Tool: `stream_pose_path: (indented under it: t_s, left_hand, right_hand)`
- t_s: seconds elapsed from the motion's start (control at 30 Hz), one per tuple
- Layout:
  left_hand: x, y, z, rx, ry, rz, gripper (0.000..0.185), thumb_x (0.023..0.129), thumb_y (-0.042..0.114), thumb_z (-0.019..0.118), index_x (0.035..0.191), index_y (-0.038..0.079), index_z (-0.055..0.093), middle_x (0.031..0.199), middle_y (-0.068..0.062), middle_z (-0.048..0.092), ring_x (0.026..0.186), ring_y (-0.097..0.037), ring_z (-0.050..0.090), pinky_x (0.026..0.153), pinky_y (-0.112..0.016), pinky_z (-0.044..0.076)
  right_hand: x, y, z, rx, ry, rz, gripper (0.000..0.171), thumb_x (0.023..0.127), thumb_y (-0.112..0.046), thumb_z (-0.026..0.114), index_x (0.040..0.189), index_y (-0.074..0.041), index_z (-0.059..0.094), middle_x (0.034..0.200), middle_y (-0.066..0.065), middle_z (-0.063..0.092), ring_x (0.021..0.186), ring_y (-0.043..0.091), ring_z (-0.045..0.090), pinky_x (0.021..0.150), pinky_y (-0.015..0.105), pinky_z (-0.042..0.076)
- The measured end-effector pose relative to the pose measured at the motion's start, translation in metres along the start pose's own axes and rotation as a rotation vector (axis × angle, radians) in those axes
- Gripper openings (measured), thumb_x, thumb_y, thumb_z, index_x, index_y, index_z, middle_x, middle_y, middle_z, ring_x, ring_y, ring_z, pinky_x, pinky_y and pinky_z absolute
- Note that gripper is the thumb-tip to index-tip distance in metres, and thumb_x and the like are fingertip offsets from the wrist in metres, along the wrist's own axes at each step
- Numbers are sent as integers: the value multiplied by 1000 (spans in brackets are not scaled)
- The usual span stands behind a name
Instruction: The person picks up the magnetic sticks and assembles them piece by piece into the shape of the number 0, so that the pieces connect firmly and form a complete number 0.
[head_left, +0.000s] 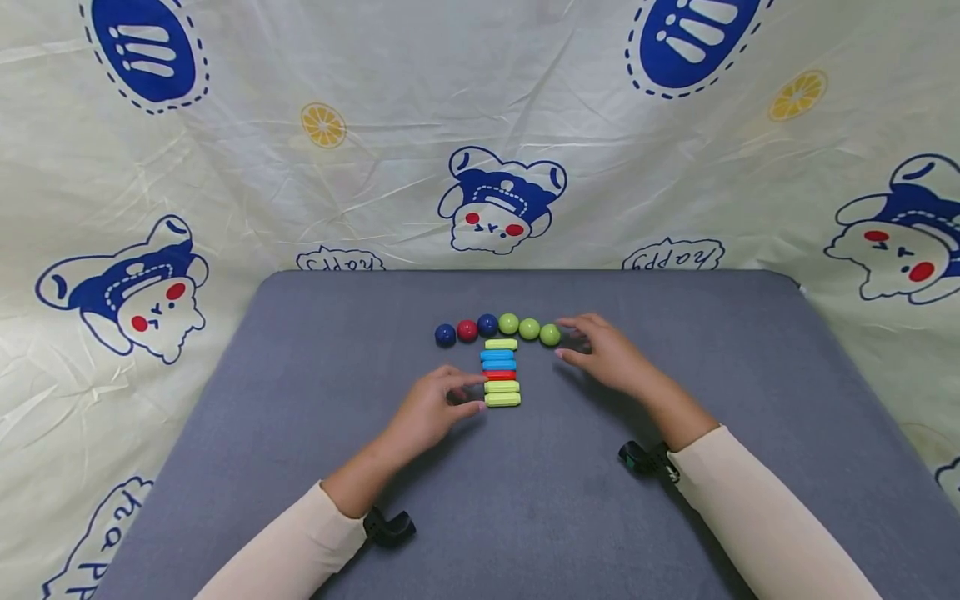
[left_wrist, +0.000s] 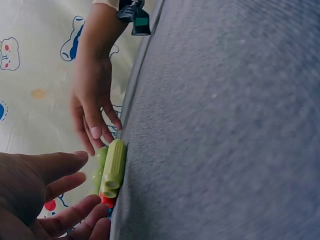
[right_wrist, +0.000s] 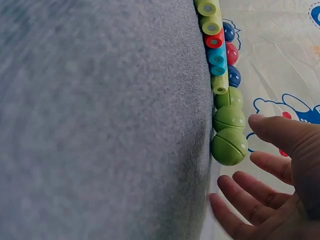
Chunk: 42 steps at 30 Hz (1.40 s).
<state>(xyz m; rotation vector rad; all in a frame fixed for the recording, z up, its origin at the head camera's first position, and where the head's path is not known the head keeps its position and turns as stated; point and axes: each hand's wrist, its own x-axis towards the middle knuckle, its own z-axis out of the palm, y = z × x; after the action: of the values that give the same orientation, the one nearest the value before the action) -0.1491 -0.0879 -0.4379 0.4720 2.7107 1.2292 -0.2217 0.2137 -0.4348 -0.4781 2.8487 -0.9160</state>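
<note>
A row of balls runs across the table: a dark blue ball [head_left: 446, 335], a red ball [head_left: 467, 331], another dark blue ball [head_left: 487, 325] and three green balls [head_left: 529, 329]. Below it, short magnetic rods lie stacked in a column: a yellow-green rod [head_left: 501, 344], two light blue rods [head_left: 498, 356], a red rod [head_left: 501, 376] and two more yellow-green rods [head_left: 502, 400]. My left hand [head_left: 431, 408] is at the column's lower left, fingers extended; whether they touch the rods I cannot tell. Beside the rightmost green ball, my right hand [head_left: 607, 354] holds nothing, its fingers spread.
The grey table [head_left: 300, 400] ends at a patterned white cloth [head_left: 390, 192] hung behind it. A black wrist camera [head_left: 390, 527] is on the left wrist, and another black wrist camera [head_left: 647, 458] is on the right.
</note>
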Motion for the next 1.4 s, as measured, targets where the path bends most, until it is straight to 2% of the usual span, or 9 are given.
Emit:
stream_pose_path:
  t_s: [0.23, 0.33, 0.63, 0.97, 1.13, 1.4]
  left_hand:
    - [1, -2, 13, 56, -22, 100, 32, 89, 20, 78, 120, 15, 75, 102, -6, 68, 88, -17, 65, 75, -26, 50]
    - [2, -2, 16, 69, -21, 112, 31, 89, 20, 78, 119, 14, 75, 101, -7, 68, 87, -16, 64, 75, -25, 50]
    - [2, -1, 20, 67, -11, 99, 25, 91, 15, 76, 116, 14, 75, 102, -6, 68, 83, -13, 61, 73, -24, 48]
    - [6, -2, 24, 86, 9, 75, 21, 89, 19, 78, 109, 11, 76, 93, -5, 66, 76, -11, 55, 68, -21, 44]
    - [7, -2, 26, 88, 30, 92, 17, 88, 18, 78, 104, 11, 77, 90, -4, 66, 73, -8, 53, 67, -20, 44]
    - [6, -4, 26, 65, 33, 95, 15, 88, 16, 78, 103, 12, 78, 90, -3, 66, 71, -5, 52, 65, -19, 44]
  right_hand:
    - [5, 0, 4, 12, -11, -3, 56, 97, -24, 68, 148, -7, 49, 144, 23, 48, 126, 40, 58, 97, 53, 53]
    - [6, -2, 6, 16, -13, 1, 57, 97, -22, 69, 147, -7, 49, 143, 24, 48, 124, 40, 59, 95, 53, 54]
    - [8, -2, 10, 41, -5, 3, 53, 96, -16, 70, 144, -4, 51, 141, 26, 51, 123, 42, 59, 100, 55, 50]
    - [8, -2, 13, -5, 30, -28, 33, 95, -11, 69, 126, 0, 62, 120, 22, 62, 110, 36, 62, 96, 52, 49]
    - [0, -4, 13, -8, 15, -29, 32, 94, -11, 70, 124, 0, 64, 113, 19, 64, 104, 33, 63, 93, 51, 50]
    - [-17, -11, 16, 13, -13, -59, 32, 93, -13, 72, 121, -1, 64, 113, 16, 66, 103, 29, 64, 92, 48, 51]
